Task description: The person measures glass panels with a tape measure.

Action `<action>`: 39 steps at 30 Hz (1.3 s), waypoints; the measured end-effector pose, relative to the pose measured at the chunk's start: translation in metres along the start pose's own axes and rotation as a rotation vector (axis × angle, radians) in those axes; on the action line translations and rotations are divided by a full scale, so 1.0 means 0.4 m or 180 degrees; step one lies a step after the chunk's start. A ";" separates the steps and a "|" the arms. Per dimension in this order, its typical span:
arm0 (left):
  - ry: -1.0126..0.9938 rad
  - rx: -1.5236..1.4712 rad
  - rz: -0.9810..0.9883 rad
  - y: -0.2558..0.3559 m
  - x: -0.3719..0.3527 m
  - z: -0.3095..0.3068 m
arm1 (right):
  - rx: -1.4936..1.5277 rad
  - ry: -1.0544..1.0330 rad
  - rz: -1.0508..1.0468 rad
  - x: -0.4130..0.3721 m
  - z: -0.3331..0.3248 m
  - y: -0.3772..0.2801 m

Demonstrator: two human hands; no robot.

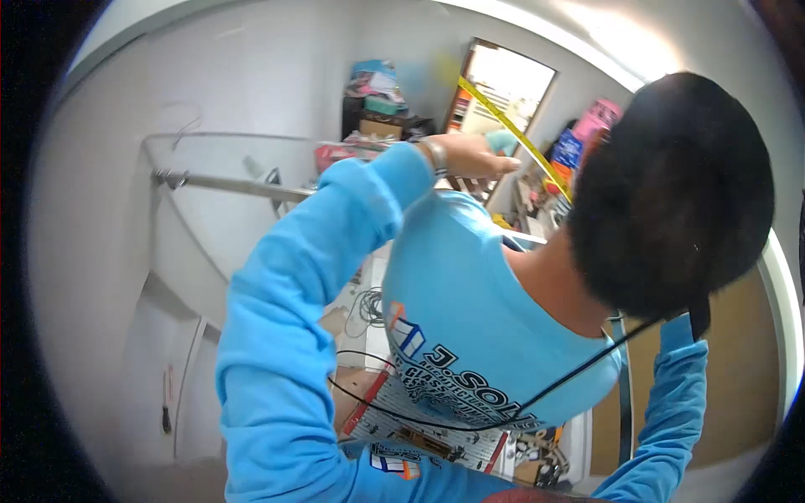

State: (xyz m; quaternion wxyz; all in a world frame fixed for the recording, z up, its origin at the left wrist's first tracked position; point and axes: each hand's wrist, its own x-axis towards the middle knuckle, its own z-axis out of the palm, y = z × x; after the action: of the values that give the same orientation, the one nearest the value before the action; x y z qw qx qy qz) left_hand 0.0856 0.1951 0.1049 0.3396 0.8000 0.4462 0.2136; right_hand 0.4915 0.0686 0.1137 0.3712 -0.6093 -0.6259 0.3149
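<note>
My left hand (480, 159), with a band at its wrist, reaches out at the top centre. Its fingers look stretched out beside a yellow measuring tape (511, 130), which slants down toward a co-worker's head (671, 193). Whether they touch the tape is unclear. Close in front stands this co-worker in a light blue printed shirt (495, 327), back toward me. A teal patch (501, 141) shows behind the tape, too blurred to identify. My right sleeve (675, 411) rises at the lower right, while my right hand is hidden near the co-worker's head.
A metal bar (235, 184) juts from the left wall. Stacked boxes and bags (376, 92) stand at the back, near a bright doorway (503, 84). Below lie coiled cable (367, 308) and a ribbed red-edged case (394, 411). A black strap or cable (579, 369) crosses the co-worker's back.
</note>
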 end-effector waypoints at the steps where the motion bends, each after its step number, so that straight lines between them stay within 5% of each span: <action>1: 0.0006 -0.0053 -0.0118 0.018 -0.007 -0.005 | -0.0151 -0.0059 -0.0117 0.032 0.000 0.001; 6: 0.0255 -0.0896 -0.0570 0.013 0.028 0.013 | -0.0653 -0.0206 -0.0544 0.128 -0.017 0.043; 8: 0.0610 -0.1450 -0.0255 -0.006 0.029 0.018 | -0.0775 -0.0226 -0.0651 0.152 -0.028 0.061; 9: 0.1048 -0.1152 0.0237 -0.039 0.054 0.013 | -0.0830 -0.0239 -0.0697 0.163 -0.030 0.070; 12: 0.1594 -0.2202 0.0057 0.013 -0.083 -0.008 | -0.0981 -0.0243 -0.0796 0.187 -0.046 0.098; 15: 0.3094 -0.2426 0.0463 -0.029 -0.215 -0.056 | -0.1098 -0.0205 -0.0866 0.202 -0.071 0.123; 22: 0.5086 -0.2315 -0.0692 -0.365 -0.566 -0.233 | -0.1293 -0.0145 -0.0977 0.231 -0.107 0.159; 27: 0.5197 -0.1835 -0.1496 -0.480 -0.654 -0.239 | -0.1386 -0.0054 -0.1036 0.235 -0.133 0.186; 39: 0.4532 -0.2004 -0.1477 -0.490 -0.537 -0.171 | -0.1663 0.0061 -0.1112 0.267 -0.182 0.237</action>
State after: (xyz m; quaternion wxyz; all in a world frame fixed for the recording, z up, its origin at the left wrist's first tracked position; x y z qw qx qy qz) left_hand -0.1796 0.1075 -0.0011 0.2191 0.2264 0.6288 0.7109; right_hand 0.6052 0.1763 0.0803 0.2565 -0.5703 -0.7773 0.0692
